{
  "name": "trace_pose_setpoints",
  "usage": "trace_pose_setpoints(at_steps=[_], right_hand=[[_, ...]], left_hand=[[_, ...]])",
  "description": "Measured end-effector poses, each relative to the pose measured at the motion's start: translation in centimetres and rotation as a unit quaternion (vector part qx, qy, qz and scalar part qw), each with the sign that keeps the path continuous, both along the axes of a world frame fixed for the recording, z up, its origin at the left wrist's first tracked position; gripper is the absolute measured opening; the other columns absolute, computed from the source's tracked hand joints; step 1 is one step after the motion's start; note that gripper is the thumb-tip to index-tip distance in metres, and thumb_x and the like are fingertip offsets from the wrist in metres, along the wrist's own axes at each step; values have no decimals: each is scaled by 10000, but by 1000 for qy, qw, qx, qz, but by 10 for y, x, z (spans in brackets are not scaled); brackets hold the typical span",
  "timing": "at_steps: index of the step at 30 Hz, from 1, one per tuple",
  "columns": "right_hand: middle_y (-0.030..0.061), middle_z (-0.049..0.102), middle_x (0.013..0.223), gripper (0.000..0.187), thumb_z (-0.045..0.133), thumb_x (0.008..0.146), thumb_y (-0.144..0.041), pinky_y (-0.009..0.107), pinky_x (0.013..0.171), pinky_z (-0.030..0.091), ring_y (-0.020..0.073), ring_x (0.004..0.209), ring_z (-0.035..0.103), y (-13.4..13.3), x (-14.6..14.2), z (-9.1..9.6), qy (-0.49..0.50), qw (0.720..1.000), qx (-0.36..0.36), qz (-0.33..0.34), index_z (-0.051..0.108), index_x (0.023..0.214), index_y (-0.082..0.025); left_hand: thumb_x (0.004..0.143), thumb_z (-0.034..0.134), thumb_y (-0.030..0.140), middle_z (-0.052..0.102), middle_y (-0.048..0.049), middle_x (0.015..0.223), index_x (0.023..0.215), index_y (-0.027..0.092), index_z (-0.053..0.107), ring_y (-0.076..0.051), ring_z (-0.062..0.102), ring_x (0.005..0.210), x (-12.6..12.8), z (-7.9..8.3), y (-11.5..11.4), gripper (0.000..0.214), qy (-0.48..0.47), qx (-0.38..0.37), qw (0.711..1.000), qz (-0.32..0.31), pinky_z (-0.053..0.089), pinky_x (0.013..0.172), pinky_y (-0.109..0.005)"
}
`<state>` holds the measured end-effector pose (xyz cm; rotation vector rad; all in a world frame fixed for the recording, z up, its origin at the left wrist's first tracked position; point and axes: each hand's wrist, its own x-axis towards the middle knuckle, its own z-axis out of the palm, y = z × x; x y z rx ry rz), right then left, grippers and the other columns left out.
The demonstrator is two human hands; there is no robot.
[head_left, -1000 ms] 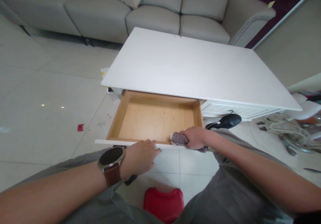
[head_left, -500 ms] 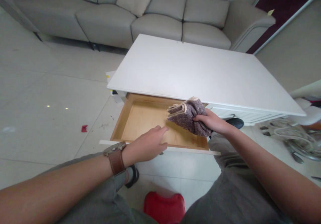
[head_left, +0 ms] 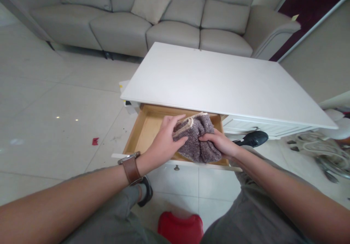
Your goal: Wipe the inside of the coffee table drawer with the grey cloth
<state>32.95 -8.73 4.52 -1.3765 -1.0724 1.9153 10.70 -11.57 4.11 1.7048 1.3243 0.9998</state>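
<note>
A folded brown-purple towel (head_left: 199,142) with pale edging is held over an open wooden drawer (head_left: 144,129). My right hand (head_left: 218,142) pinches its right side, thumb on top and the other fingers hidden beneath. At the towel's left end is my left hand (head_left: 168,138), wearing a watch with a brown strap (head_left: 132,167). Its thumb and fingers are spread around the folded edge, and the thumb tip overlaps the towel. Whether it bears any weight cannot be told. The drawer's bare bottom shows to the left of the towel.
The drawer juts from a white coffee table (head_left: 213,80). A grey sofa (head_left: 172,36) with a cushion (head_left: 151,3) stands behind. Near my legs are a red plastic object (head_left: 180,227) and a drawer knob (head_left: 176,167). A red scrap (head_left: 95,141) lies on the tiled floor.
My left hand has moved up and right from the drawer front to the towel's left end, its fingers spreading. The towel and my right hand have shifted slightly left and down.
</note>
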Motion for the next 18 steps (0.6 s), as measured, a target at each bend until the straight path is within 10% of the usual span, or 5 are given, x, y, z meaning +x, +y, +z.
trace_pose_setpoints(at_steps=[9,18], right_hand=[[56,816,1042,453,762,661,-261,430,984,565,275,990,749,-8,-16,0,44,997,-32,48,715,1108,-206],[87,804,984,363,604,808,-449,441,1009,538,299,1058,723,0,-16,3,44,998,-38,12,739,1016,-183]], left_hand=[[864,697,172,612,-38,1095,953,230,655,-238,585,1102,-6,17,7,114,83,20,996,3,495,1018,-423],[954,565,210,702,-14,1036,998,232,613,-216,616,1031,-6,44,8,69,95,76,990,-67,465,978,-373]])
